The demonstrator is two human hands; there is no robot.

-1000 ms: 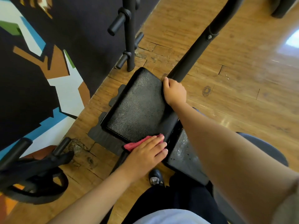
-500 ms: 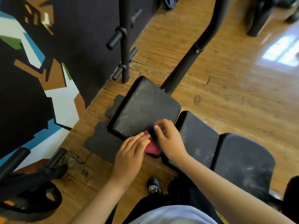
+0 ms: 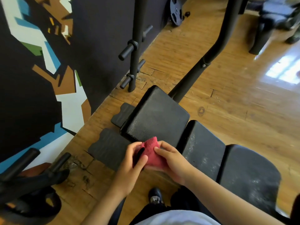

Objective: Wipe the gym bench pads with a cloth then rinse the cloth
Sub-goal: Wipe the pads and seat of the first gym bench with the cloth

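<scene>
Left hand [image 3: 131,161] and right hand [image 3: 170,161] both pinch red cloth [image 3: 151,151] off end pad [image 3: 155,114] near edge, likely refolding for next pad.

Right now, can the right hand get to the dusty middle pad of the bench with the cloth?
Probably yes. The right hand holds the red cloth together with the left hand, just beside the middle pad, and nothing lies between them.
</scene>
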